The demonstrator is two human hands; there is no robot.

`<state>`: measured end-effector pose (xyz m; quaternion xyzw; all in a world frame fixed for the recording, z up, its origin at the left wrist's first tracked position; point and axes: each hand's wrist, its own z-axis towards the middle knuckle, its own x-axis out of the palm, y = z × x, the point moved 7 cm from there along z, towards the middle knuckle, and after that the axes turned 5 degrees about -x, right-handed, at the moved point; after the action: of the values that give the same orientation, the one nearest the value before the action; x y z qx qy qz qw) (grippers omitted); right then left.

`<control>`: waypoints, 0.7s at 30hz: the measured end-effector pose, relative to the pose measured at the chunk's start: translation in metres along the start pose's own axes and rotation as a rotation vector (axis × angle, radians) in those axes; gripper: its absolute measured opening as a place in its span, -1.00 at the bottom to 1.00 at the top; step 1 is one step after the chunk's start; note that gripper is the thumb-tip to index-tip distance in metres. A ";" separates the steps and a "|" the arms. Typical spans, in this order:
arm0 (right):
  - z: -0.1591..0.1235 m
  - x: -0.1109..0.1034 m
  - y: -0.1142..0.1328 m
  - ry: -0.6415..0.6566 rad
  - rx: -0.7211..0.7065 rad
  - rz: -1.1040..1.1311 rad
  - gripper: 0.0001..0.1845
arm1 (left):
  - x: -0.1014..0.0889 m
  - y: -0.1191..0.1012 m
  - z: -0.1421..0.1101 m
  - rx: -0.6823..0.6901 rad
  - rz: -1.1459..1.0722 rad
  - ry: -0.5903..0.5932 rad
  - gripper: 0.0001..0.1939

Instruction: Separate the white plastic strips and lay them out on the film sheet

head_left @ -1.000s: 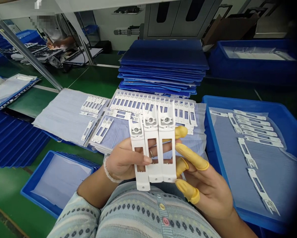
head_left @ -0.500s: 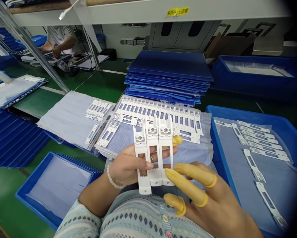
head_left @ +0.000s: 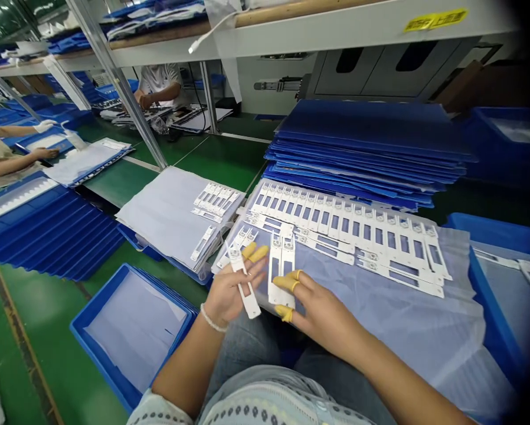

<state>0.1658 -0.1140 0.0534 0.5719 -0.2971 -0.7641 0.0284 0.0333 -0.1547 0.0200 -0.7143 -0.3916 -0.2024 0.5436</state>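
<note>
My left hand [head_left: 229,292], with yellow finger cots on two fingertips, is closed on one white plastic bracket [head_left: 244,282] that tilts across the palm. Beside it, my right hand [head_left: 311,304], also with yellow cots, pinches two white brackets [head_left: 281,268] held side by side over the clear sheet. Behind both hands a long row of the same white brackets [head_left: 349,227] lies on that sheet [head_left: 380,307], with a few loose ones in front of it.
A tall stack of blue sheets [head_left: 371,147] sits behind the row. A second sheet pile with brackets [head_left: 176,212] lies to the left, a blue tray [head_left: 132,330] below it, a blue bin [head_left: 504,236] to the right. Other people work at the far left and back.
Three brackets held together in my left hand have been split: my right hand took two, my left keeps one. Both hands dropped toward the sheet and the view swung left.
</note>
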 end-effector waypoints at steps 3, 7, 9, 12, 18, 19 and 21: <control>0.023 0.022 -0.012 0.017 0.157 0.048 -0.66 | -0.042 -0.029 -0.002 0.186 0.070 -0.195 -0.54; 0.044 0.048 -0.014 0.085 0.250 -0.013 -0.67 | -0.076 -0.046 -0.004 0.294 0.248 -0.276 -0.57; 0.050 0.056 -0.012 0.121 0.268 -0.061 -0.67 | -0.084 -0.044 -0.003 0.279 0.309 -0.254 -0.56; 0.058 0.062 -0.008 0.158 0.288 -0.117 -0.65 | -0.093 -0.038 -0.002 0.254 0.364 -0.223 -0.54; 0.066 0.072 -0.007 0.186 0.289 -0.150 -0.62 | -0.098 -0.033 0.000 0.248 0.449 -0.188 -0.52; 0.066 0.074 -0.008 0.184 0.285 -0.152 -0.63 | -0.098 -0.033 0.000 0.250 0.459 -0.187 -0.53; 0.065 0.078 -0.011 0.179 0.276 -0.157 -0.63 | -0.098 -0.034 0.000 0.259 0.479 -0.185 -0.55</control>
<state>0.0839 -0.1076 -0.0078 0.6573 -0.3501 -0.6621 -0.0837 -0.0528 -0.1843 -0.0293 -0.7266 -0.2823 0.0493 0.6245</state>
